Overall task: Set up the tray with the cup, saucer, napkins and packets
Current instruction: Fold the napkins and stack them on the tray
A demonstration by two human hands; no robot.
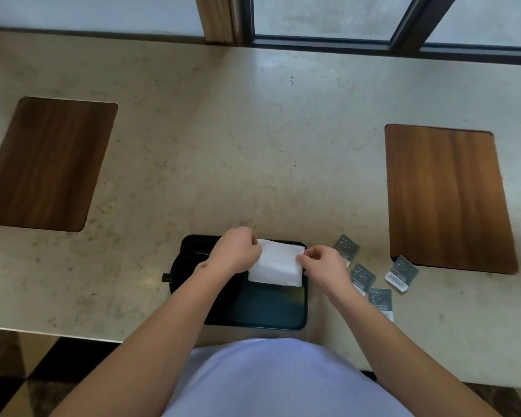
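The tray (pixel 271 311) sits at the near edge of the pale stone surface (pixel 223 145), right in front of you, and in the head view both of your hands are working over its far end. Your left hand (pixel 236 251) has its fingers curled onto the left edge of the white napkin (pixel 275 267), and your right hand (pixel 322 261) pinches the napkin's right edge, so the paper is held between the two just above or on the tray; which of these, the view does not settle. A dark round shape (pixel 193 260) lies under your left wrist on the tray's left part, probably the saucer or cup, but it is too hidden to tell. Four dark packets (pixel 346 248) lie loose on the surface just right of the tray, one touching the corner of the right wooden mat (pixel 445 197); a second mat (pixel 45 164) lies well apart to the left. The risk from here: thin paper pulled from both sides may crease or tear, and your right forearm passes close over the packets, so a careless sweep could scatter them.
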